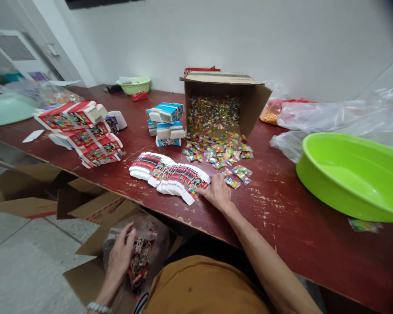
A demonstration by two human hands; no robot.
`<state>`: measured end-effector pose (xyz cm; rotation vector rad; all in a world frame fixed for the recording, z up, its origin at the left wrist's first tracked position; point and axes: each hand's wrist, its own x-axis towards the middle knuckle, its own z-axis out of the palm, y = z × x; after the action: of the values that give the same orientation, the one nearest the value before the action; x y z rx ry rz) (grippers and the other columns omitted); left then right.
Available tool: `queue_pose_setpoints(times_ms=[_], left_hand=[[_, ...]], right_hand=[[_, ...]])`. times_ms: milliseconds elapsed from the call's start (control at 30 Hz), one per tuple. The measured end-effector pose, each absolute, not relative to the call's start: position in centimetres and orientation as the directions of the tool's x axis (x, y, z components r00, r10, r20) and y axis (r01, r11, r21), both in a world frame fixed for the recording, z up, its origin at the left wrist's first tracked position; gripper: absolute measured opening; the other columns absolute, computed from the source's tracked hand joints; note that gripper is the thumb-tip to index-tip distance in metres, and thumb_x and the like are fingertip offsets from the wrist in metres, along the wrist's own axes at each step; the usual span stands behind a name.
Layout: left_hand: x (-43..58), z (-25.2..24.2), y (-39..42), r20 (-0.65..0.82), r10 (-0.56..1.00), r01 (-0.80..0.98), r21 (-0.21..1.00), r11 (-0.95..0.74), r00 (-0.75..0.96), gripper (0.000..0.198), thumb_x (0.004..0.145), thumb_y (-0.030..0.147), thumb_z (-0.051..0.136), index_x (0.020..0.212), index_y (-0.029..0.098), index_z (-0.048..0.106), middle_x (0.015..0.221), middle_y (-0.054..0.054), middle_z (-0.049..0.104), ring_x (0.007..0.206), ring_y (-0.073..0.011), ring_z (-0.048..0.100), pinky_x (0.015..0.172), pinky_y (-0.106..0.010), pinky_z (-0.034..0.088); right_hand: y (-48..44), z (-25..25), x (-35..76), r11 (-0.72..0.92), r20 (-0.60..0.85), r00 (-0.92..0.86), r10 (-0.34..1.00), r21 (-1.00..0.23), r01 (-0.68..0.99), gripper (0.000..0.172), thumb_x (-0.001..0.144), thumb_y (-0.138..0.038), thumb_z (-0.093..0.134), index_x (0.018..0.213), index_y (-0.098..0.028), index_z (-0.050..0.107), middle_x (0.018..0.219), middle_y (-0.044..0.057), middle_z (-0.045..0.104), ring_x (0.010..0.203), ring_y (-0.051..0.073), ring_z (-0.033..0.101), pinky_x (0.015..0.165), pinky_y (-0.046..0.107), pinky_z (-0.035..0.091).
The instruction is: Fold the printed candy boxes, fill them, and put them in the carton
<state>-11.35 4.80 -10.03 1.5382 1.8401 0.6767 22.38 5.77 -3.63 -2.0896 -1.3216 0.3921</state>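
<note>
My right hand (217, 192) rests on the dark red table (281, 218), its fingers touching the end of a fanned row of flat red-and-white cartons (170, 174). Beside that hand lie small colourful sachets (218, 150), spilled from a cardboard box tipped on its side (222, 98). My left hand (122, 253) reaches down below the table edge into a plastic-lined carton on the floor (94, 266), fingers curled on a bunch of colourful packets (139, 259).
A stack of red folded boxes (85, 133) sits at the left and blue boxes (167, 122) at the middle. A big green basin (353, 174) and clear plastic bags (340, 117) fill the right. Flattened cardboard (36, 196) lies on the floor.
</note>
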Motion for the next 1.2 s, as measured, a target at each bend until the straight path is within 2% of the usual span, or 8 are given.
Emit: queue_pose_setpoints(times_ms=[100, 233, 333, 433, 633, 800, 967, 1200], left_hand=[[-7.9, -6.0, 5.1, 0.068, 0.997, 0.600, 0.800, -0.026, -0.048, 0.055, 0.085, 0.051, 0.047, 0.128, 0.018, 0.054, 0.132, -0.014, 0.059, 0.123, -0.0306, 0.054, 0.109, -0.045, 0.037], [-1.8, 0.2, 5.3, 0.154, 0.982, 0.349, 0.919, -0.184, 0.111, 0.051, 0.080, 0.047, 0.063, 0.124, 0.021, 0.061, 0.131, -0.010, 0.061, 0.124, -0.0289, 0.052, 0.110, -0.038, 0.036], [1.5, 2.9, 4.9, -0.139, 0.854, 0.036, 0.989, 0.140, 0.502, 0.049, 0.076, 0.045, 0.071, 0.119, 0.020, 0.065, 0.114, -0.010, 0.070, 0.108, -0.0289, 0.064, 0.092, -0.036, 0.049], [3.1, 3.3, 3.9, -0.245, 0.458, -0.045, 0.844, 0.535, 0.854, 0.055, 0.070, 0.048, 0.077, 0.113, 0.016, 0.065, 0.093, -0.012, 0.073, 0.084, -0.0288, 0.071, 0.075, -0.036, 0.055], [3.0, 1.9, 2.4, -0.227, 0.384, -0.069, 0.781, 0.621, 0.895, 0.045, 0.068, 0.046, 0.081, 0.095, 0.013, 0.068, 0.078, -0.010, 0.071, 0.065, -0.0225, 0.071, 0.062, -0.028, 0.054], [2.9, 2.3, 2.1, -0.215, 0.400, -0.064, 0.813, 0.579, 0.891, 0.051, 0.063, 0.051, 0.083, 0.095, 0.013, 0.070, 0.080, -0.011, 0.072, 0.067, -0.0238, 0.071, 0.067, -0.032, 0.055], [3.5, 3.7, 1.8, -0.215, 0.491, -0.069, 0.865, 0.497, 0.844, 0.045, 0.062, 0.049, 0.083, 0.090, 0.015, 0.073, 0.076, -0.008, 0.072, 0.068, -0.0234, 0.068, 0.068, -0.034, 0.055], [3.3, 2.7, 2.2, -0.305, 0.425, 0.119, 0.904, 0.410, 0.852, 0.026, 0.063, 0.030, 0.078, 0.083, 0.013, 0.074, 0.069, -0.007, 0.070, 0.064, -0.0208, 0.065, 0.063, -0.030, 0.051]], right_hand=[[5.5, -3.4, 23.0, -0.208, 0.044, 0.544, 0.838, -0.896, 0.393, 0.046, 0.063, -0.044, 0.078, 0.094, -0.020, 0.055, 0.101, 0.008, 0.056, 0.092, 0.026, 0.057, 0.076, 0.037, 0.046], [3.7, -1.5, 23.7, -0.072, 0.005, 0.406, 0.914, -0.982, 0.176, 0.035, 0.073, -0.053, 0.064, 0.082, -0.021, 0.053, 0.073, -0.001, 0.056, 0.066, 0.016, 0.054, 0.063, 0.029, 0.045], [1.7, 1.1, 23.3, 0.065, 0.062, 0.158, 0.986, -0.998, -0.013, 0.036, 0.073, -0.051, 0.071, 0.085, -0.021, 0.057, 0.078, -0.001, 0.062, 0.071, 0.015, 0.057, 0.068, 0.028, 0.047], [0.3, 3.0, 22.3, 0.102, 0.107, -0.025, 0.994, -0.984, -0.147, 0.032, 0.076, -0.047, 0.074, 0.087, -0.021, 0.059, 0.080, -0.002, 0.062, 0.072, 0.014, 0.058, 0.069, 0.027, 0.047], [-0.5, 2.7, 20.9, 0.117, 0.134, -0.064, 0.989, -0.967, -0.226, 0.028, 0.081, -0.043, 0.071, 0.095, -0.021, 0.060, 0.085, -0.001, 0.061, 0.074, 0.013, 0.058, 0.070, 0.026, 0.048], [-1.9, 2.8, 20.4, 0.257, 0.260, 0.070, 0.963, -0.965, 0.051, 0.035, 0.085, -0.030, 0.064, 0.119, -0.025, 0.053, 0.102, 0.003, 0.058, 0.082, 0.016, 0.056, 0.073, 0.030, 0.048], [-3.7, 5.0, 20.2, 0.421, 0.480, -0.013, 0.877, -0.755, 0.503, 0.027, 0.078, -0.013, 0.062, 0.102, -0.024, 0.058, 0.107, 0.005, 0.055, 0.095, 0.021, 0.054, 0.084, 0.036, 0.045], [-3.9, 6.2, 21.1, 0.421, 0.374, -0.201, 0.905, -0.727, 0.543, 0.021, 0.071, -0.005, 0.062, 0.082, -0.021, 0.056, 0.084, 0.000, 0.058, 0.076, 0.016, 0.054, 0.069, 0.027, 0.042]])
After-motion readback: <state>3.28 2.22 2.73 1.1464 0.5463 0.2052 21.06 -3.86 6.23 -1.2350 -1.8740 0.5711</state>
